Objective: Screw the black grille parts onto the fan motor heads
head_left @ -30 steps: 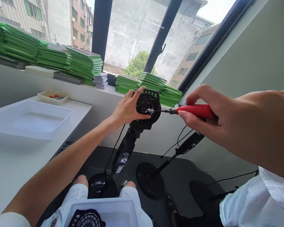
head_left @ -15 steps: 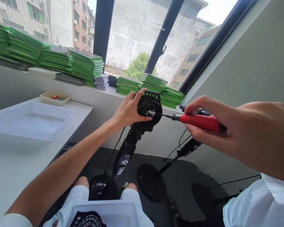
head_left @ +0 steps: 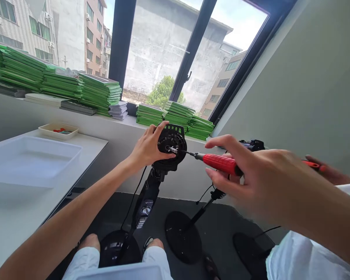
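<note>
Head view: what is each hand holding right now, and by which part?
The right hand loosely holds the red screwdriver by its handle; the left hand holds the black fan head by its left side.

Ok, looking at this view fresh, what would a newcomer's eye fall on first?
Probably the bright red screwdriver, held in the right hand right of centre and pointing at the middle of the black fan head. The left hand grips that head's left side, near the picture's centre. Behind, vivid green stacks line the windowsill below the window.
</note>
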`<state>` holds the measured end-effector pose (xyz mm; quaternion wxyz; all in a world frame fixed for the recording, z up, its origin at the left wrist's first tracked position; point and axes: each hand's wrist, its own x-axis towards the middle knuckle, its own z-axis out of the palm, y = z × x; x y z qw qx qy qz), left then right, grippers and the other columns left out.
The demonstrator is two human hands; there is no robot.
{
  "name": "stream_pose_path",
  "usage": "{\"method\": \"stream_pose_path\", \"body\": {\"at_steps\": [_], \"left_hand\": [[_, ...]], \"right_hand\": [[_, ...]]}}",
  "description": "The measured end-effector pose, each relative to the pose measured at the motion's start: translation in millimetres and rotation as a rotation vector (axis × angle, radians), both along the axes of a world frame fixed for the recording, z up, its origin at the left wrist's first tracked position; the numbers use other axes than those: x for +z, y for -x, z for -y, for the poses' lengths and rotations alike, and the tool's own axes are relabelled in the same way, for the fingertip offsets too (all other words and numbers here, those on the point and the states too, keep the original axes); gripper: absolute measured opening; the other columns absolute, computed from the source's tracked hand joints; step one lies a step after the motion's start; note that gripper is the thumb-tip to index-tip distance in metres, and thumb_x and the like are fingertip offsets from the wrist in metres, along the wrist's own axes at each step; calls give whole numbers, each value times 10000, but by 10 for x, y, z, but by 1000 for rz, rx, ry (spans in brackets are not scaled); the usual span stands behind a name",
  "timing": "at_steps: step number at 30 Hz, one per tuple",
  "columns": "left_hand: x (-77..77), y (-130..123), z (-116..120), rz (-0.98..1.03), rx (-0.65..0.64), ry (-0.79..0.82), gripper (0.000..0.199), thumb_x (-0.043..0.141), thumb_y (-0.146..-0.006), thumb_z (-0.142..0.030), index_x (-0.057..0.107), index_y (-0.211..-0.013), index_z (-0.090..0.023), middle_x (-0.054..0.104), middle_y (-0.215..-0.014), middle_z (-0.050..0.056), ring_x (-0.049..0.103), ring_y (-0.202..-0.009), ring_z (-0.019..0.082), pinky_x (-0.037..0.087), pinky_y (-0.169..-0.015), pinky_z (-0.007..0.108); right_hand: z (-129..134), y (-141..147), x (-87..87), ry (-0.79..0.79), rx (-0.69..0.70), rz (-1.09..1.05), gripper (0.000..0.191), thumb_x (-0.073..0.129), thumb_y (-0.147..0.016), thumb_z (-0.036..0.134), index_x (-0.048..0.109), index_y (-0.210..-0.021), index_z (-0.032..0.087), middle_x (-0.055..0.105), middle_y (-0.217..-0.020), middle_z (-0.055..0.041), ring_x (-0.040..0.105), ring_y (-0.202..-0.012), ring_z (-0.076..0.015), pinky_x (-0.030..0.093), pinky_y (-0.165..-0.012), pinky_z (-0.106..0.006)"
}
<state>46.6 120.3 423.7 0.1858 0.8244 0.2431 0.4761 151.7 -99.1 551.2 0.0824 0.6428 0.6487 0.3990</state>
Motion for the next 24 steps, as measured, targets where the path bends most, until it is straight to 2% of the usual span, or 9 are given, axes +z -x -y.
{"method": "stream_pose_path", "body": {"at_steps": [4,6,9,13,17,18,21,22,24], "left_hand": [[-38,-22,20,16,16,-8,1024,859,-703,-480,261,-1527,-371,511,-1326,103,580,-1211,361,556,-915,512],[-53,-29,19,18,24,-15,1027,860,-696,-490,265,-1525,-372,517,-1311,96,585,-1205,358,558,-911,501],[-64,-33,14,17,30,-21,1039,860,-689,-501,266,-1529,-360,524,-1294,93,584,-1205,355,558,-911,492],[-55,-31,21,15,35,-11,1030,859,-687,-497,275,-1524,-366,524,-1301,90,586,-1206,352,557,-912,491],[-41,-23,39,5,35,-2,1026,860,-686,-484,279,-1522,-355,524,-1306,96,584,-1210,354,557,-909,487],[-39,-21,41,3,31,-1,1024,857,-691,-485,276,-1524,-356,522,-1311,99,584,-1209,353,558,-902,482],[-43,-21,31,6,28,0,1008,846,-702,-502,273,-1522,-372,515,-1325,97,589,-1202,353,563,-884,472],[-45,-23,25,8,28,-1,1009,845,-702,-508,272,-1521,-376,514,-1323,95,590,-1202,354,563,-886,473],[-48,-28,13,8,24,-6,1018,848,-698,-517,268,-1521,-375,518,-1314,94,592,-1203,355,558,-899,482]], "right_hand": [[37,-16,-84,-118,47,134,484,291,-1020,542,628,-879,224,433,-385,32,450,-351,-164,166,-500,-268],[54,-23,-97,-97,117,53,418,351,-1011,535,622,-957,221,466,-404,52,458,-361,-148,198,-500,-257],[66,-25,-88,-40,175,-31,327,380,-998,415,571,-1131,185,465,-407,88,409,-340,-117,210,-483,-239],[46,-8,-47,-164,27,117,490,270,-1029,528,607,-883,204,435,-385,35,419,-352,-146,161,-481,-266],[17,10,1,-37,85,-10,399,350,-1008,479,600,-1121,189,519,-450,50,455,-383,-132,232,-477,-248],[15,8,7,-55,65,5,401,335,-1013,469,605,-1108,188,508,-442,49,448,-380,-137,227,-472,-252],[18,-17,8,-151,-13,112,525,277,-1018,566,622,-842,212,464,-404,18,438,-376,-164,191,-473,-275],[20,-29,4,-137,1,100,520,302,-1009,587,630,-844,218,482,-414,16,455,-387,-167,201,-482,-276],[21,-51,-8,-73,68,31,433,354,-1003,541,650,-992,225,528,-448,31,473,-397,-155,231,-494,-268]]}}
